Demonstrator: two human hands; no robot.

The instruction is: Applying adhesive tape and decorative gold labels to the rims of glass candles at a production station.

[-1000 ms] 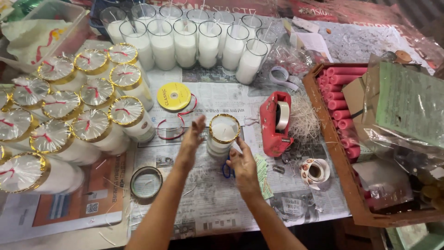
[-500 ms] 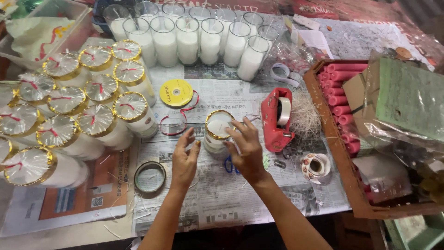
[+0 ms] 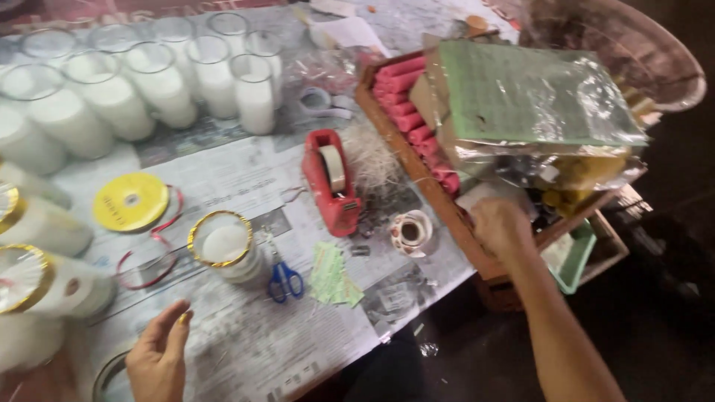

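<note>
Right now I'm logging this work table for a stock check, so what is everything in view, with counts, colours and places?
Clear glass candle jars: about nine, white wax, back left row.
Gold-rimmed glass candle: one, table centre.
Gold-topped wrapped candles: a few, left edge.
Yellow ribbon spool: one, red ribbon trailing.
Red tape dispenser: one, centre.
Blue-handled scissors: one, beside the candle.
Wooden crate: one, right, holding pink rolled sticks.
Green plastic-wrapped packet: one, on the crate.
Left hand: open, empty.
Right hand: inside the crate.
</note>
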